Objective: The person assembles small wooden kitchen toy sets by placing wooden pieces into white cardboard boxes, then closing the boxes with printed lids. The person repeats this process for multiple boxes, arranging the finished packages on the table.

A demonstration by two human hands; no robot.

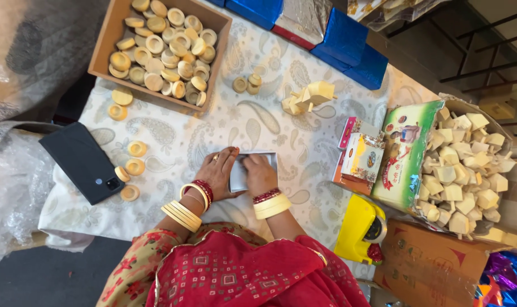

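1. A black smartphone [83,163] lies at the far left on the paisley-cloth tabletop [173,142].
2. My left hand [217,171] presses flat, fingers spread, on a small white cardboard box [252,170].
3. My right hand [259,174] grips that box's edge; it looks unfilled.
4. Pale wooden blocks [466,170] wait unpacked at right.

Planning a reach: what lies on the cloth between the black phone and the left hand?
In the head view, three small wooden rings lie between the black phone and the left hand.

a white paisley cloth [224,131], blue boxes [349,42], a yellow tape dispenser [358,230], pale wooden rings [164,48], a black phone [82,162].
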